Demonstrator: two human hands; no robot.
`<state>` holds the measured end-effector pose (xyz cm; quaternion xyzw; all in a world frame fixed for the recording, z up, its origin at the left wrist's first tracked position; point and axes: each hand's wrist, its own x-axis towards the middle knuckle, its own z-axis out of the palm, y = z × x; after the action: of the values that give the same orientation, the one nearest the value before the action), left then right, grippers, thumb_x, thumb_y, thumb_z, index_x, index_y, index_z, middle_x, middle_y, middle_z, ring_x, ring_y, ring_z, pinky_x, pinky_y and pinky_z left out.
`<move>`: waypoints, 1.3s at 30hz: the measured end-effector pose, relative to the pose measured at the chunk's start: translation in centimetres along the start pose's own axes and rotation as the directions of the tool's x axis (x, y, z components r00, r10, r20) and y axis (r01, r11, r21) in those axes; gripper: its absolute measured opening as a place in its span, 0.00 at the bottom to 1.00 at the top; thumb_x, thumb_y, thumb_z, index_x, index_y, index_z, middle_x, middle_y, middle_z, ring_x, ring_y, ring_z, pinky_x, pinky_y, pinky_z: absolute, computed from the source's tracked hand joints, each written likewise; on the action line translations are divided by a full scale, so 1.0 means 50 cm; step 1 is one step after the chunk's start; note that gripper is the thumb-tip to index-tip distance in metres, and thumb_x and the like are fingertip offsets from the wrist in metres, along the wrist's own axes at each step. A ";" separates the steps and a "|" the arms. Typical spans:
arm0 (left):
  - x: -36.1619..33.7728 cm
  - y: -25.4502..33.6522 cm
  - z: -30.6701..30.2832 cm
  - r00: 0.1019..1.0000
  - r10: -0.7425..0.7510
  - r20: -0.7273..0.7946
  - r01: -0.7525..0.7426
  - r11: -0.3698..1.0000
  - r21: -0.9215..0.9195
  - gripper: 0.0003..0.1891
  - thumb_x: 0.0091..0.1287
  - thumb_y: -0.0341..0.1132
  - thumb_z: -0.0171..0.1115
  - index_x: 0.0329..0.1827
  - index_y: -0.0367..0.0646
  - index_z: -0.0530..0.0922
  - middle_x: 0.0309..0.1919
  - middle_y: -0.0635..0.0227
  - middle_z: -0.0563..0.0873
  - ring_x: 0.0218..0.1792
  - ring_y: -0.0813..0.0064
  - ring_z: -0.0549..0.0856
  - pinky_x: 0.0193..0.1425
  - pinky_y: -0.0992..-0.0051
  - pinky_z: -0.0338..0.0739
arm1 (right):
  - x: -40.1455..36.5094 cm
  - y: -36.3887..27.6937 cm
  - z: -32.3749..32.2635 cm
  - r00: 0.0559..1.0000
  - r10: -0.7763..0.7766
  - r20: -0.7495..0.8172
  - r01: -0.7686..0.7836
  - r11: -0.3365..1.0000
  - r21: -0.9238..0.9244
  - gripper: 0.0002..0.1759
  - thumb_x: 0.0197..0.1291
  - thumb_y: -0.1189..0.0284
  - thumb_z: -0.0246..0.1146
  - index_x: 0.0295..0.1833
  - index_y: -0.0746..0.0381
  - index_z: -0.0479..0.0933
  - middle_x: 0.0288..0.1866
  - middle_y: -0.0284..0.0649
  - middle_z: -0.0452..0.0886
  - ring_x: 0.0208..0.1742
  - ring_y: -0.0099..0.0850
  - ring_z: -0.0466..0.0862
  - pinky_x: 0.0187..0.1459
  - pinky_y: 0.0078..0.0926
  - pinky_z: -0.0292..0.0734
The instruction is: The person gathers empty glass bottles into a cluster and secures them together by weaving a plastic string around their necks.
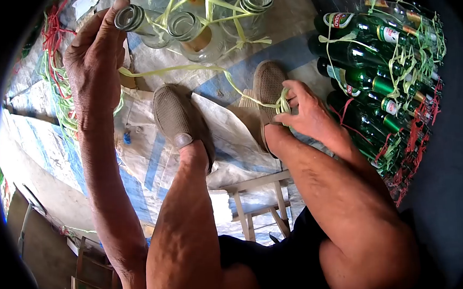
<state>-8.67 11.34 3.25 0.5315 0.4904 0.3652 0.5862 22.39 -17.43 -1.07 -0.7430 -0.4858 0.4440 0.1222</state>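
Two poses | left hand [97, 60] raised at clear bottle [150, 35], grip unclear | right hand [312, 113] lower, grip pinched on yellow twine [282, 102]

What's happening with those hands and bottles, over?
Left hand at rim of clear bottle. Right hand holding bundled yellow-green twine. Twine around neighbouring bottles. Possible snag: right shoe beneath.

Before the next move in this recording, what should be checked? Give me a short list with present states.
1. Left hand at the leftmost clear bottle's mouth: ok.
2. Right hand holding the gathered yellow-green cord: ok.
3. Cord taut between the hands: not ok; it curves loosely.
4. Strands running across the clear bottles: ok.
5. Those strands tight: cannot tell.
6. Cord off the right shoe: cannot tell; it crosses the shoe in view.
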 end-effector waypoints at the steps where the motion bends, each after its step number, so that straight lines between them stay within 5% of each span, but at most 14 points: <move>1: 0.001 0.002 0.002 1.000 -0.014 -0.008 0.014 1.000 -0.009 0.17 0.85 0.42 0.67 0.67 0.41 0.89 0.29 0.87 0.79 0.25 0.93 0.62 0.27 0.84 0.53 | -0.005 -0.001 0.007 1.000 -0.002 -0.027 0.002 1.000 -0.025 0.40 0.55 0.69 0.81 0.72 0.62 0.75 0.63 0.52 0.83 0.60 0.53 0.86 0.61 0.50 0.83; 6: 0.013 -0.011 -0.009 0.989 -0.042 -0.141 0.047 0.998 0.036 0.18 0.85 0.41 0.67 0.70 0.41 0.88 0.31 0.84 0.81 0.25 0.93 0.64 0.27 0.85 0.55 | -0.017 0.057 0.031 0.992 -0.033 -0.124 0.049 0.990 0.134 0.28 0.66 0.78 0.71 0.71 0.62 0.74 0.47 0.49 0.89 0.45 0.52 0.90 0.50 0.42 0.87; 7: 0.003 0.023 0.036 0.971 -0.062 -0.233 0.077 0.995 0.056 0.18 0.85 0.41 0.67 0.70 0.41 0.88 0.31 0.83 0.82 0.25 0.93 0.64 0.27 0.85 0.56 | -0.022 0.053 0.021 0.992 0.004 -0.128 0.026 0.973 0.230 0.23 0.69 0.82 0.64 0.69 0.63 0.75 0.39 0.45 0.88 0.37 0.45 0.91 0.44 0.37 0.87; 8: -0.004 0.039 0.063 0.943 -0.082 -0.321 0.111 0.991 0.073 0.19 0.85 0.41 0.67 0.71 0.41 0.88 0.32 0.83 0.82 0.25 0.93 0.64 0.27 0.85 0.57 | -0.030 0.041 0.004 0.991 0.095 -0.093 -0.060 0.942 0.329 0.22 0.70 0.83 0.63 0.68 0.63 0.76 0.42 0.43 0.88 0.35 0.34 0.90 0.42 0.33 0.86; 10: 0.002 0.009 0.002 0.999 0.009 -0.044 -0.006 0.998 0.059 0.20 0.85 0.42 0.67 0.71 0.40 0.87 0.35 0.80 0.87 0.26 0.92 0.66 0.29 0.85 0.58 | -0.049 0.053 -0.015 0.968 0.246 -0.055 -0.198 0.878 0.436 0.24 0.71 0.84 0.62 0.71 0.65 0.75 0.49 0.40 0.86 0.37 0.24 0.87 0.42 0.25 0.85; 18: 0.002 0.001 0.011 0.999 -0.009 -0.052 0.008 1.000 -0.020 0.18 0.86 0.41 0.65 0.68 0.38 0.88 0.29 0.85 0.75 0.26 0.91 0.63 0.29 0.83 0.54 | -0.125 0.151 -0.019 0.933 0.304 -0.192 -0.246 0.930 0.274 0.17 0.78 0.79 0.58 0.69 0.67 0.78 0.49 0.45 0.89 0.32 0.26 0.86 0.39 0.29 0.82; 24: 0.006 -0.010 0.000 0.998 0.004 -0.069 -0.007 0.999 -0.045 0.19 0.85 0.40 0.68 0.70 0.37 0.88 0.35 0.80 0.86 0.29 0.93 0.71 0.31 0.87 0.62 | -0.186 0.204 0.008 0.906 0.411 -0.102 -0.393 0.905 0.162 0.15 0.78 0.78 0.54 0.65 0.66 0.79 0.42 0.45 0.88 0.32 0.32 0.90 0.40 0.37 0.86; 27: 0.004 -0.005 0.016 0.991 0.010 -0.130 -0.012 1.000 -0.018 0.18 0.85 0.41 0.68 0.69 0.39 0.88 0.33 0.80 0.85 0.28 0.94 0.70 0.31 0.86 0.60 | -0.217 0.255 0.033 0.932 0.357 -0.065 -0.355 0.860 -0.367 0.24 0.67 0.77 0.65 0.68 0.62 0.78 0.62 0.56 0.83 0.60 0.61 0.85 0.59 0.54 0.82; 30: 0.007 -0.005 -0.013 0.999 -0.032 0.004 0.032 0.999 -0.033 0.17 0.85 0.40 0.67 0.67 0.41 0.89 0.29 0.83 0.81 0.26 0.94 0.67 0.29 0.85 0.58 | -0.221 0.234 0.003 0.976 0.217 0.005 -0.192 0.876 -0.443 0.24 0.66 0.77 0.67 0.68 0.62 0.79 0.64 0.55 0.82 0.61 0.60 0.85 0.59 0.55 0.82; 31: -0.005 0.019 0.029 0.988 -0.078 -0.134 0.068 0.995 -0.078 0.14 0.84 0.39 0.68 0.64 0.42 0.91 0.25 0.87 0.75 0.24 0.93 0.64 0.28 0.83 0.55 | -0.204 0.192 -0.025 0.988 0.153 0.031 -0.126 0.901 -0.416 0.24 0.66 0.77 0.68 0.68 0.62 0.79 0.65 0.55 0.81 0.61 0.60 0.85 0.59 0.55 0.82; 33: -0.009 0.020 0.024 0.988 -0.116 -0.103 0.111 0.992 -0.056 0.11 0.83 0.38 0.70 0.55 0.40 0.92 0.23 0.90 0.69 0.22 0.92 0.61 0.27 0.82 0.51 | -0.169 0.090 -0.092 0.993 0.074 0.091 -0.032 0.918 -0.394 0.24 0.65 0.77 0.69 0.68 0.62 0.79 0.67 0.55 0.81 0.61 0.60 0.85 0.60 0.55 0.82; 36: -0.008 0.013 0.027 0.992 -0.120 -0.040 0.113 0.982 -0.154 0.12 0.83 0.41 0.69 0.50 0.41 0.91 0.24 0.87 0.75 0.20 0.93 0.61 0.24 0.81 0.51 | -0.101 -0.057 -0.168 0.991 0.044 0.130 0.016 0.904 -0.426 0.26 0.64 0.77 0.72 0.69 0.64 0.80 0.63 0.54 0.84 0.59 0.60 0.86 0.60 0.50 0.84; 38: -0.011 0.018 0.032 0.991 -0.131 -0.032 0.125 0.981 -0.152 0.12 0.83 0.40 0.70 0.49 0.40 0.90 0.24 0.86 0.76 0.20 0.93 0.61 0.23 0.81 0.51 | -0.040 -0.118 -0.182 0.970 -0.228 -0.078 0.197 0.936 -0.291 0.27 0.63 0.80 0.75 0.68 0.65 0.80 0.54 0.51 0.87 0.52 0.52 0.90 0.55 0.42 0.87; 39: -0.011 0.014 0.031 0.993 -0.115 -0.023 0.110 0.982 -0.154 0.11 0.83 0.40 0.70 0.48 0.40 0.90 0.24 0.86 0.76 0.20 0.93 0.61 0.23 0.81 0.51 | -0.008 -0.161 -0.176 0.926 -0.305 -0.221 0.264 0.945 -0.194 0.29 0.59 0.79 0.81 0.66 0.65 0.81 0.44 0.45 0.86 0.42 0.41 0.89 0.47 0.35 0.89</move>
<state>-7.28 10.52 3.96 0.4505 0.4998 0.3763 0.6369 24.25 -11.55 9.16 -0.7214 -0.6038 0.2842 0.1849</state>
